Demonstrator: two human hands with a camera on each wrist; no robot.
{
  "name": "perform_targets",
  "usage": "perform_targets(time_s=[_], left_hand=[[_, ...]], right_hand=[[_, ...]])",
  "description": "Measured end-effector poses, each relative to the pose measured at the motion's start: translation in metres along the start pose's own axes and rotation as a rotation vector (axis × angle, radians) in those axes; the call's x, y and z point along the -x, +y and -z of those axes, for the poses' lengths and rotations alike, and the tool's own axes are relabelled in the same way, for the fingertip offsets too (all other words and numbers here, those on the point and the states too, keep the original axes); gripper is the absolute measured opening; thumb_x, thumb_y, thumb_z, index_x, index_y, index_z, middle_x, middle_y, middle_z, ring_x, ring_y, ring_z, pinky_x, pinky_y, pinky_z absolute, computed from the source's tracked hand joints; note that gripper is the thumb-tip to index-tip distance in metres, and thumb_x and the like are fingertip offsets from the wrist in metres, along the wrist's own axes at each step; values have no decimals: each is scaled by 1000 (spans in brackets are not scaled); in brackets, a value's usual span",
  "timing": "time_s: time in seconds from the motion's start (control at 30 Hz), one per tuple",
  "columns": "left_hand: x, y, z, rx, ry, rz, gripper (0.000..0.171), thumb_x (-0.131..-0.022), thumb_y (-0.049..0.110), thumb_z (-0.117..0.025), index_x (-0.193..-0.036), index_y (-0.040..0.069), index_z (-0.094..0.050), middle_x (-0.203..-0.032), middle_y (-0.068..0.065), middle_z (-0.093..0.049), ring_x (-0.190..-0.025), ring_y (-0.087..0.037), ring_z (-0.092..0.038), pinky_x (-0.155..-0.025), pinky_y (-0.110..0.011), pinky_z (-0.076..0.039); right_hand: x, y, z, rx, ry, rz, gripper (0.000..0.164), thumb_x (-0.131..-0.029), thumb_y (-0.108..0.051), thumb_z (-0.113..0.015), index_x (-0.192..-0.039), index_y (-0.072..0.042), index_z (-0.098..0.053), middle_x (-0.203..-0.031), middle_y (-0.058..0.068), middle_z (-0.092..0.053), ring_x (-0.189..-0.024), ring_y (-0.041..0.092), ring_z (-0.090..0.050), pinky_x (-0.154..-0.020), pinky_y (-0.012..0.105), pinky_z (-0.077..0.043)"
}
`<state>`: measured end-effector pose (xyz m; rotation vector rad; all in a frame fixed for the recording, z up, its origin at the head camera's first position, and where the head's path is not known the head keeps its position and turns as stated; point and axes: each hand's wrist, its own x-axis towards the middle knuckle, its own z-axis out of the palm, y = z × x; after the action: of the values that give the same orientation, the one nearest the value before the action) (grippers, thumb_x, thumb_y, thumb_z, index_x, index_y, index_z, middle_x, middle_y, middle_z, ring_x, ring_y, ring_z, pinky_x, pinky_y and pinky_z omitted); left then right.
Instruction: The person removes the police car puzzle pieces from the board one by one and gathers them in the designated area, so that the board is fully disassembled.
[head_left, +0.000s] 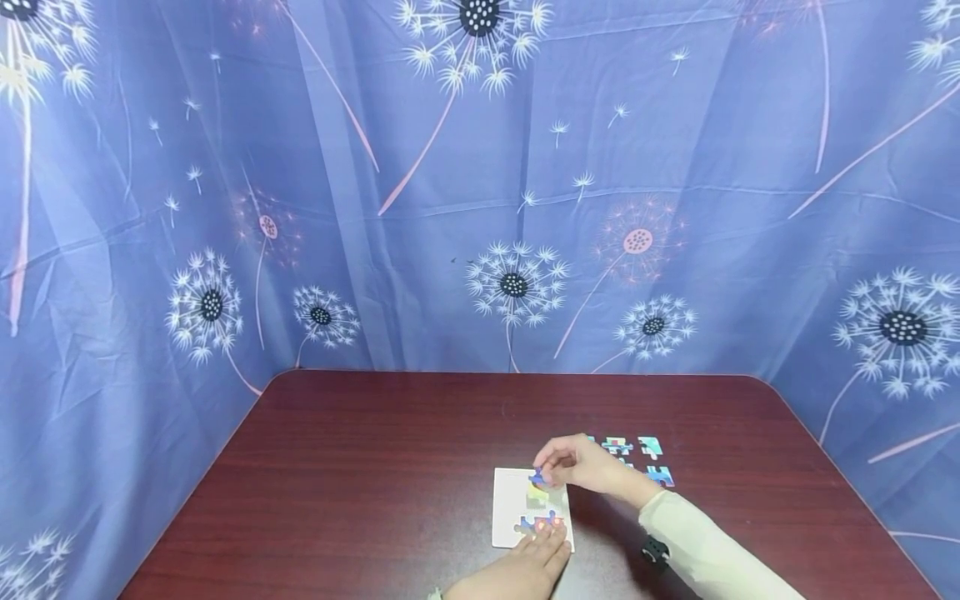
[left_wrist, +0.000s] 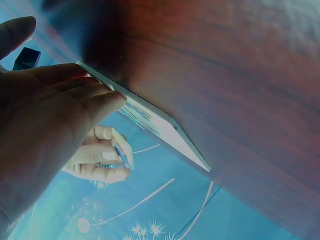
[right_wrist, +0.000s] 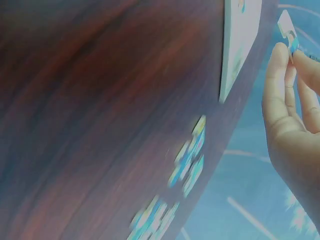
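A square white puzzle board [head_left: 508, 487] lies near the table's front edge. My left hand [head_left: 517, 568] rests on its near side, fingers extended over joined jigsaw pieces [head_left: 528, 524] and partly covering them. Over the far right part of the board, my right hand [head_left: 588, 467] pinches a jigsaw piece [head_left: 537, 480] with blue on it between thumb and fingertips. In the left wrist view this piece [left_wrist: 124, 149] is held tilted, above the board [left_wrist: 172, 134]. The right wrist view shows the fingertips gripping one end of the piece [right_wrist: 287, 27].
Several loose jigsaw pieces [head_left: 660, 476] lie on the dark red-brown table [head_left: 360, 467], right of the board and partly behind my right forearm. A blue curtain [head_left: 420, 275] with a dandelion print hangs behind and beside the table. A black device [head_left: 656, 550] sits on the right wrist.
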<state>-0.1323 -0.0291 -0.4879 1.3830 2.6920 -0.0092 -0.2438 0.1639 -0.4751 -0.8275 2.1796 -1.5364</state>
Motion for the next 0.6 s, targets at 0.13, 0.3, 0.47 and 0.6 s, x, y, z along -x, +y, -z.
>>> perform_targets(time_s=[0.13, 0.3, 0.47, 0.6], left_hand=[[1, 0, 0, -15, 22, -11, 74, -90, 58, -51, -140, 4, -46, -149, -13, -39, -138, -21, -36, -106, -30, -38], [0, 0, 0, -22, 32, -9, 73, -90, 57, -52, -140, 4, -47, -149, -12, -40, -137, -20, -37, -105, -29, -38], [0, 0, 1, -8, 12, 12, 73, -90, 57, -53, -142, 5, -45, -150, -12, -38, -139, -21, -35, -106, -29, -37], [0, 0, 1, 7, 1, 12, 75, -90, 58, -52, -142, 5, -44, -151, -12, -36, -139, -21, -33, -107, -30, -37]], right_hand=[[8, 4, 13, -24, 22, 11, 23, -84, 10, -61, -106, 15, -60, -87, 26, -64, -74, 18, -64, -68, 38, -58], [20, 8, 28, 11, 38, 25, 19, -88, 7, -60, -105, 13, -60, -85, 26, -64, -71, 21, -63, -64, 38, -57], [32, 11, 39, 26, 57, 13, 18, -88, 4, -62, -104, 12, -62, -86, 24, -65, -73, 21, -65, -65, 39, -58], [42, 15, 43, 43, 45, 14, 18, -87, 6, -62, -104, 13, -63, -87, 25, -65, -73, 18, -65, -64, 39, -58]])
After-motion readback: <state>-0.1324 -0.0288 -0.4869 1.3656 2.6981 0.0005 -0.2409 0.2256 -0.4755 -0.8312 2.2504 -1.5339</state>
